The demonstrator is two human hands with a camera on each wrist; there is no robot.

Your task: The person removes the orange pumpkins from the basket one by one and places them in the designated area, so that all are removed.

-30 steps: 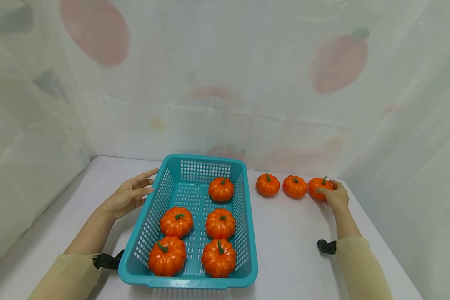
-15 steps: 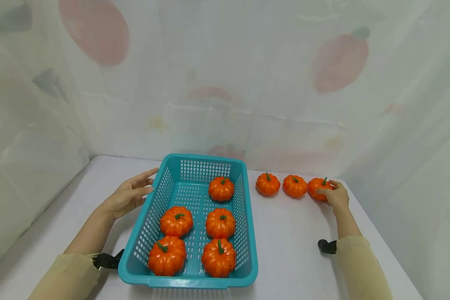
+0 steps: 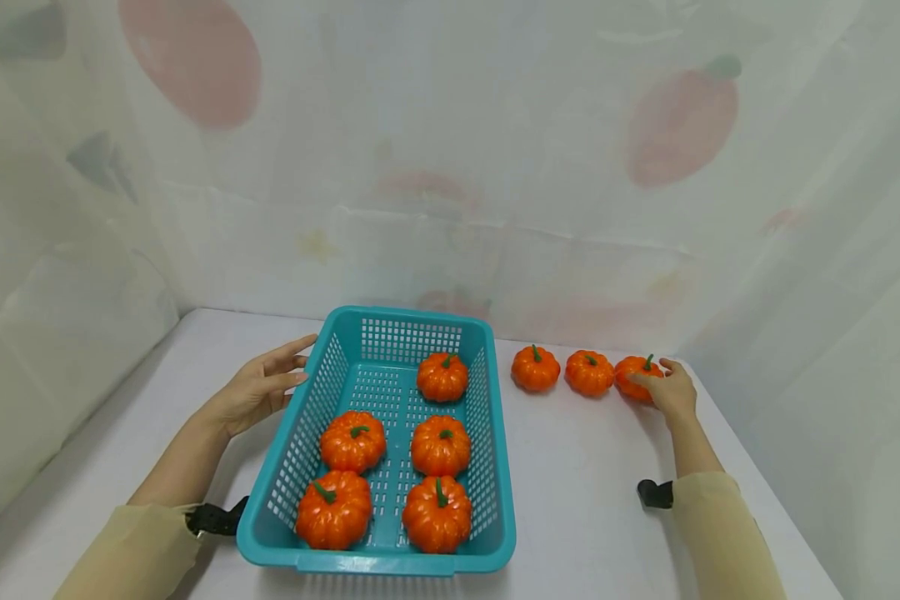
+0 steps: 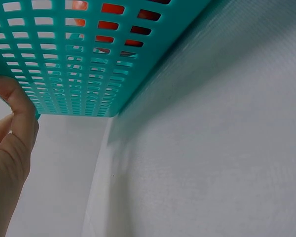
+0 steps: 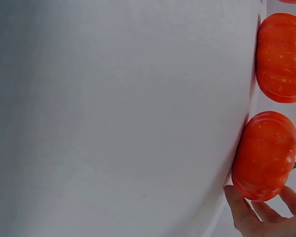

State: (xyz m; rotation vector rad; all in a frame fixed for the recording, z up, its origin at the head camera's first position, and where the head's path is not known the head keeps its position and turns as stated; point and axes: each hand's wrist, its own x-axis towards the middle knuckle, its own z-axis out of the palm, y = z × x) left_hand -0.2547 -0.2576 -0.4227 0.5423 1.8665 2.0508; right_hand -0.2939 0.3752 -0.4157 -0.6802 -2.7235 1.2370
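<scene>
In the head view a teal perforated plastic basket (image 3: 506, 500) stands on the white table, holding several orange toy pumpkins (image 3: 441, 447) with green stems. My left hand (image 3: 258, 390) rests at its left side, fingertips right at the rim. The left wrist view has the basket's slotted wall (image 4: 84, 59) overhead and the left hand (image 4: 12, 158) beside it, fingers gently bent. At the far right, my right hand (image 3: 673, 392) holds the rightmost pumpkin (image 3: 633, 375) of a row. The right wrist view shows thumb and fingers spread around one end of that pumpkin (image 5: 264, 158).
Two more pumpkins, a middle one (image 3: 590, 373) and a left one (image 3: 536, 369), complete the row along the table's back edge. White printed sheeting (image 3: 435, 192) hangs behind and at both sides. The white tabletop (image 3: 577, 492) extends between basket and right arm.
The right thumb and fingers shift very slightly on the rightmost pumpkin. The basket, the left hand and the other pumpkins stay where they were.
</scene>
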